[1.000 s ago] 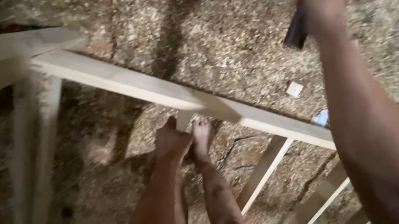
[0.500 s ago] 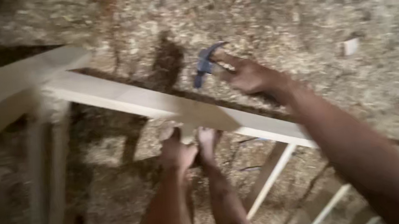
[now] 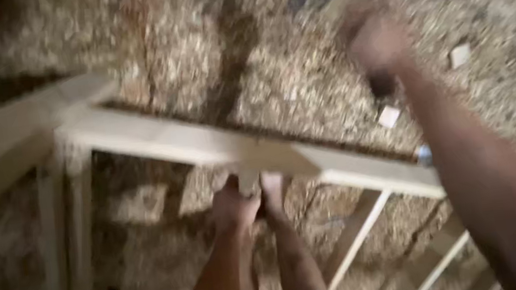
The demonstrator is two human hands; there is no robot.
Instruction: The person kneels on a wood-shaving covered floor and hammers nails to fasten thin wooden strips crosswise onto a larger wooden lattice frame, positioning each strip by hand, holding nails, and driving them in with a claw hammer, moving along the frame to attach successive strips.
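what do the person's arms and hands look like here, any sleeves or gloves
Both arms are bare as far as the view shows: no sleeves, gloves, watch or bands visible. The right hand is heavily motion-blurred, so fine detail cannot be told. Of the two limbs at lower centre, I take the left-most for the left hand; it also looks bare.

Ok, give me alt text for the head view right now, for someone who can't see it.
The right hand, motion-blurred, is raised holding a dark-handled tool in front of a chipboard sheet. The left hand touches the underside of a pale timber rail beside another bare limb, with pale frame pieces below.
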